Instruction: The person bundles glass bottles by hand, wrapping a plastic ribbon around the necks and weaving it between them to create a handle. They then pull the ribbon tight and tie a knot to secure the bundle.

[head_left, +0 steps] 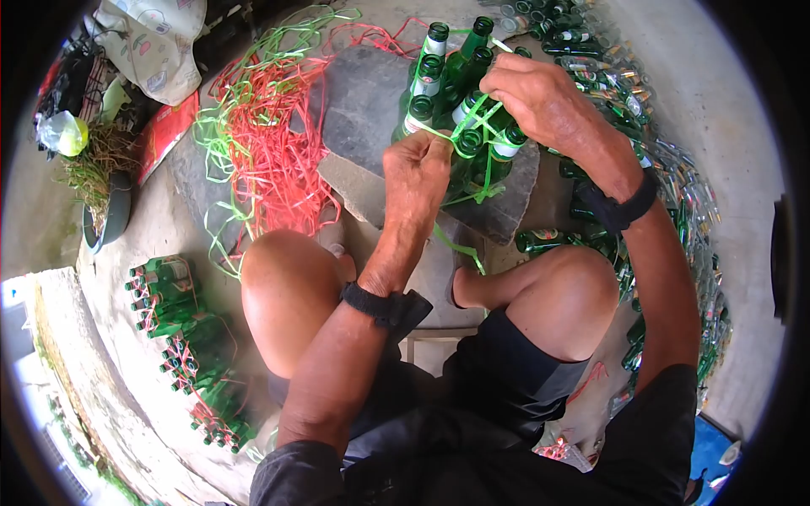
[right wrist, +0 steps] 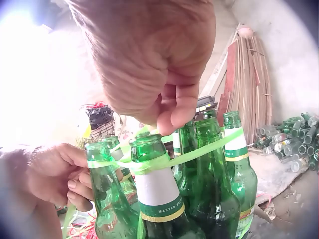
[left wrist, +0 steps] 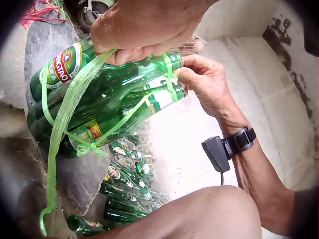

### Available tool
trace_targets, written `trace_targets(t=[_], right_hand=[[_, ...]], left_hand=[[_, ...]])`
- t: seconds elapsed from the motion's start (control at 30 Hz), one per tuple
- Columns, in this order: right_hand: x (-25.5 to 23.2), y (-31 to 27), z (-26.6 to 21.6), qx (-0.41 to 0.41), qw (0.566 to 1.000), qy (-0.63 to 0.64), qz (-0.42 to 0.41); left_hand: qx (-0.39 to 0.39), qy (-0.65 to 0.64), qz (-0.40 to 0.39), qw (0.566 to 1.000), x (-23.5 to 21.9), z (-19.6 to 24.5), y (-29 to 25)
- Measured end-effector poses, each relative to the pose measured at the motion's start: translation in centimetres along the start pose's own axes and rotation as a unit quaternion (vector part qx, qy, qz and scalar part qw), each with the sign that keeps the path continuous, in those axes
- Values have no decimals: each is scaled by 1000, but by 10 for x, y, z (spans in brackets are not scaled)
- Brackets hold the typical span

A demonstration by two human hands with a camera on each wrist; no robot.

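Observation:
A cluster of green glass beer bottles [head_left: 469,168] stands upright on a grey stone slab [head_left: 359,93]. Bright green plastic strap [right wrist: 199,153] runs around and between the bottle necks, with a knot low on the bundle's side. At the near left of the necks, my left hand [head_left: 418,173] pinches the strap, whose loose tail [left wrist: 54,174] hangs down past the bottles. My right hand [head_left: 540,97] is over the right-hand necks, thumb and fingertips pinching strap by a bottle mouth. In the right wrist view its curled fingers [right wrist: 182,107] partly hide that pinch.
A tangled heap of red and green strap [head_left: 278,143] lies left of the slab. Many loose bottles [head_left: 607,84] are piled along the right wall. Tied bottle bundles [head_left: 169,295] lie at lower left. A potted plant [head_left: 105,215] stands farther left. The person's knees [head_left: 291,291] flank the near side.

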State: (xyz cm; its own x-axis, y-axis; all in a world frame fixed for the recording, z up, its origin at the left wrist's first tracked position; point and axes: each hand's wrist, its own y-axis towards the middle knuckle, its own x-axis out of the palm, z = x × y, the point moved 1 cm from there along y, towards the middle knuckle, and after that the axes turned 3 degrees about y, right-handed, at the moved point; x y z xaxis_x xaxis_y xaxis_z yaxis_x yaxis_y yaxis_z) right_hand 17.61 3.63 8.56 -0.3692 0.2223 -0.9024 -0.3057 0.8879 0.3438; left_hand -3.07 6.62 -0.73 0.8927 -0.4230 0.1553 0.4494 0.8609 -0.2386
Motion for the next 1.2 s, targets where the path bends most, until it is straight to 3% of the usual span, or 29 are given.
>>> trace_targets(t=[0.3, 0.67, 0.77, 0.9, 0.97, 1.1, 1.2], right_hand=[[3, 12, 10, 39, 999, 31, 11], [7, 32, 18, 104, 989, 59, -92], [13, 25, 26, 55, 996, 18, -65], [12, 28, 23, 48, 996, 26, -74], [7, 31, 16, 136, 980, 52, -132], [19, 23, 27, 148, 978, 70, -131], [23, 16, 27, 109, 990, 57, -68]], left_hand=[[8, 2, 14, 1000, 4, 3, -1], [48, 4, 23, 999, 4, -9, 2], [31, 7, 31, 999, 4, -3, 0], [23, 2, 32, 999, -2, 1, -2], [21, 10, 33, 999, -6, 2, -2], [0, 40, 22, 999, -14, 2, -4], [-1, 46, 17, 999, -14, 3, -6]])
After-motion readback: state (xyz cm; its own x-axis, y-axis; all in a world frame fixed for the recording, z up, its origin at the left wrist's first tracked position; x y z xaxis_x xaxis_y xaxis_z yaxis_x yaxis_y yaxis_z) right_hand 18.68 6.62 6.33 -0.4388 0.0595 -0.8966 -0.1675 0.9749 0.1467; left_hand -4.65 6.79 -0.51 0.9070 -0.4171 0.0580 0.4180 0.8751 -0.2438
